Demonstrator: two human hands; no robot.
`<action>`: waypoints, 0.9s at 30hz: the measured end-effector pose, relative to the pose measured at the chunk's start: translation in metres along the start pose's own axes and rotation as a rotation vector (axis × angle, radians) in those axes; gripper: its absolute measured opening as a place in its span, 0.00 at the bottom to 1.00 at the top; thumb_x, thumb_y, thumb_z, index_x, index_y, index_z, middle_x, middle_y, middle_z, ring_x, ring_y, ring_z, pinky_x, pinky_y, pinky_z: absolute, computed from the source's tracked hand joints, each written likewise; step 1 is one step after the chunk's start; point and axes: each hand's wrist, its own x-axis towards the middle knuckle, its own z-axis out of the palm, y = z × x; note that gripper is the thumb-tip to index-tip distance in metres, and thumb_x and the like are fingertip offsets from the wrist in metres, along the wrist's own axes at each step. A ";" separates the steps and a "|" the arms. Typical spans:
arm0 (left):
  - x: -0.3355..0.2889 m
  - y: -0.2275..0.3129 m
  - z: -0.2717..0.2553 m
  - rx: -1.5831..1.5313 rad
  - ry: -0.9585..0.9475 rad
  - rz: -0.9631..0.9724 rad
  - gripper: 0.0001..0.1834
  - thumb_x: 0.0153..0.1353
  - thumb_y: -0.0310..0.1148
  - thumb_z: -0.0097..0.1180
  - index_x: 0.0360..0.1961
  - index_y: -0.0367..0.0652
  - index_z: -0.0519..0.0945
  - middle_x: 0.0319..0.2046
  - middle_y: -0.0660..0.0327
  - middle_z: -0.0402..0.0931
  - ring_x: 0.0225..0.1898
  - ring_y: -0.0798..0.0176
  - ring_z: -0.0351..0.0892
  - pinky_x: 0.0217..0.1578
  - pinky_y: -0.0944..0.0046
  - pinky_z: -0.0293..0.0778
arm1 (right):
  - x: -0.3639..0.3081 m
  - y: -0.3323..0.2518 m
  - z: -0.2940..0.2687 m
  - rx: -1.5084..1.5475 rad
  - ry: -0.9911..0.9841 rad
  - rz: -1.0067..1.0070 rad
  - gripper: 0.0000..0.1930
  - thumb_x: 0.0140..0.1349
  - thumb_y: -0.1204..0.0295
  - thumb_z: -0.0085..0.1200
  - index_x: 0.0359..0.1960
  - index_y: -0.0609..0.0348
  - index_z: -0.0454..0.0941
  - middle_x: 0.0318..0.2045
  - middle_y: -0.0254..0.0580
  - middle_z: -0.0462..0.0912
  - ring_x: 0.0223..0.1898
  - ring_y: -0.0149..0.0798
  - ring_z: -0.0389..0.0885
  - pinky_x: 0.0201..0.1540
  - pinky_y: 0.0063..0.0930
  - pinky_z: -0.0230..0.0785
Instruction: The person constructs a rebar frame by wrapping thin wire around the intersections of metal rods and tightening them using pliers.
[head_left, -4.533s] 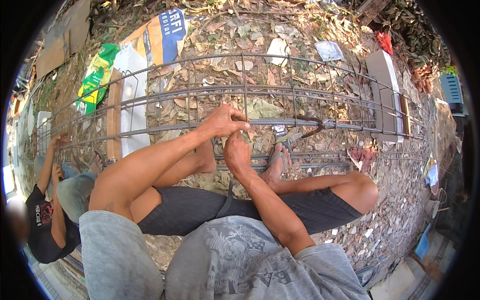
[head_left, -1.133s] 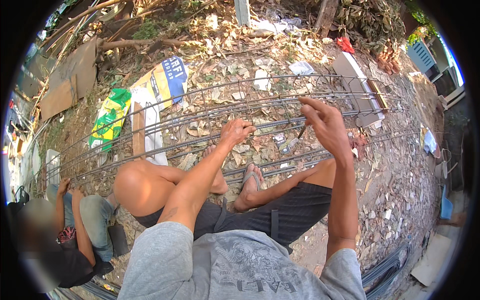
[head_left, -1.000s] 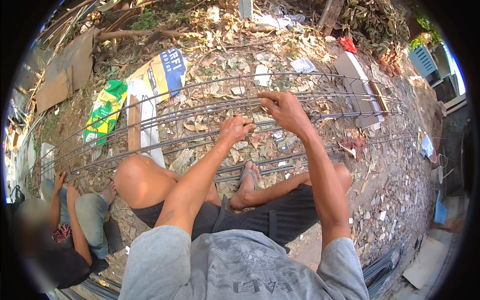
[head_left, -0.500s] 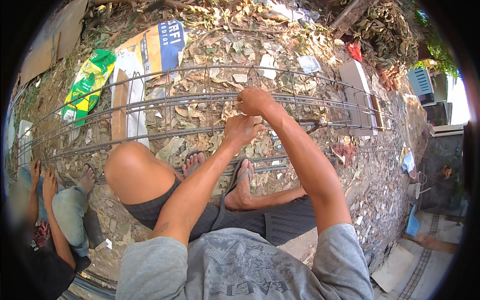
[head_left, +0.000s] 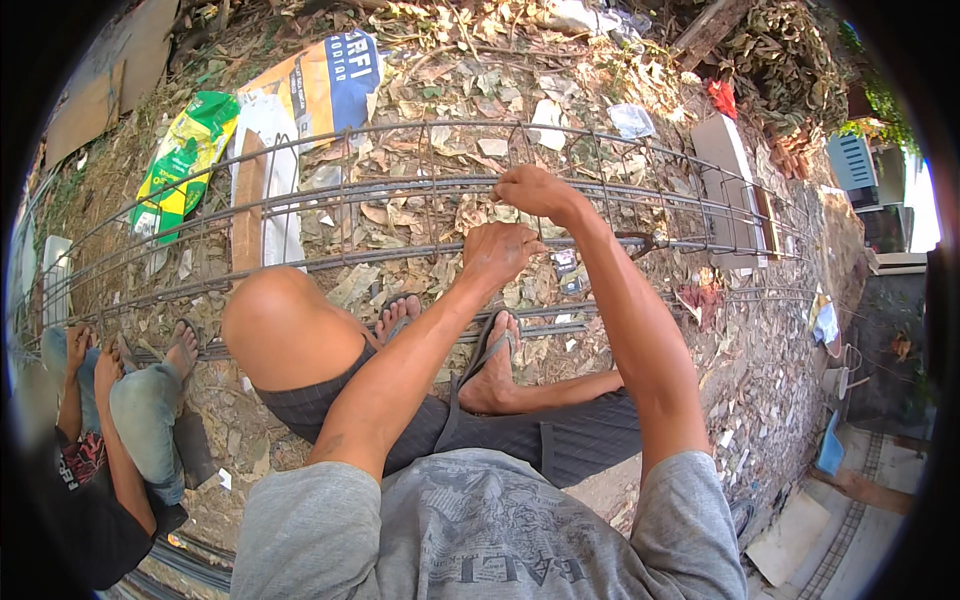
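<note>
A long cage of steel reinforcing bars, with thin square stirrups, runs from left to right in front of my knees. My left hand is closed at the cage's near bars, its fingers bent to the right. Just beyond it, my right hand is curled at the middle bars, back of the hand up. Whatever either hand pinches is hidden by the fingers or too small to make out. Below my hands, my sandalled foot rests beside more loose bars.
At the left, a co-worker's hands are by the cage's end. Beyond the cage lie a green-yellow sack, an orange-blue sack and a wooden board. A pale block stands at the cage's right part. Dry leaves cover the ground.
The whole view has shifted slightly. My right hand has moved a little to the right and away from the left hand; both stay closed at the cage.
</note>
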 end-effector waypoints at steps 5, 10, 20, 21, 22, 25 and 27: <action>0.003 0.010 -0.001 0.028 -0.063 -0.007 0.18 0.66 0.55 0.55 0.35 0.58 0.89 0.29 0.58 0.87 0.34 0.48 0.87 0.35 0.47 0.78 | -0.040 0.031 -0.014 0.626 -0.035 0.283 0.27 0.74 0.47 0.48 0.52 0.58 0.85 0.30 0.42 0.86 0.29 0.33 0.80 0.38 0.31 0.73; -0.010 -0.011 0.019 -0.279 0.117 -0.028 0.18 0.62 0.53 0.60 0.36 0.52 0.89 0.29 0.53 0.86 0.35 0.48 0.87 0.37 0.48 0.80 | -0.088 -0.030 -0.004 0.010 -0.110 -0.046 0.26 0.76 0.49 0.48 0.50 0.60 0.85 0.32 0.49 0.88 0.31 0.41 0.85 0.37 0.36 0.76; -0.004 0.002 0.010 -0.021 0.056 0.127 0.07 0.61 0.37 0.59 0.35 0.50 0.88 0.28 0.53 0.85 0.32 0.44 0.86 0.34 0.48 0.80 | -0.099 -0.014 0.006 0.656 0.317 -0.004 0.24 0.74 0.60 0.40 0.47 0.68 0.85 0.36 0.47 0.88 0.40 0.43 0.85 0.46 0.43 0.75; -0.006 -0.005 0.016 -0.044 0.155 0.149 0.08 0.62 0.40 0.60 0.36 0.52 0.88 0.28 0.54 0.85 0.32 0.45 0.86 0.34 0.48 0.80 | -0.108 -0.012 0.011 1.035 0.193 -0.128 0.26 0.74 0.58 0.39 0.48 0.70 0.85 0.37 0.45 0.87 0.41 0.40 0.84 0.48 0.42 0.75; -0.005 -0.005 0.016 -0.070 0.252 0.178 0.09 0.64 0.42 0.61 0.37 0.53 0.88 0.28 0.55 0.85 0.32 0.45 0.85 0.33 0.48 0.79 | -0.118 -0.012 0.024 1.160 0.185 -0.091 0.31 0.75 0.54 0.36 0.50 0.73 0.83 0.37 0.42 0.85 0.40 0.38 0.82 0.54 0.44 0.75; -0.005 0.003 0.010 -0.029 0.101 0.109 0.11 0.64 0.47 0.61 0.38 0.56 0.88 0.28 0.57 0.85 0.31 0.46 0.85 0.32 0.47 0.79 | -0.135 0.001 0.049 0.992 0.476 0.240 0.28 0.76 0.52 0.47 0.50 0.71 0.83 0.38 0.47 0.84 0.37 0.36 0.84 0.41 0.34 0.83; -0.006 0.002 0.006 -0.030 0.086 0.170 0.10 0.65 0.46 0.61 0.37 0.55 0.88 0.29 0.58 0.85 0.30 0.46 0.84 0.31 0.47 0.78 | -0.130 0.022 0.080 0.668 0.744 0.215 0.19 0.70 0.64 0.60 0.54 0.69 0.79 0.40 0.50 0.83 0.32 0.36 0.87 0.27 0.29 0.82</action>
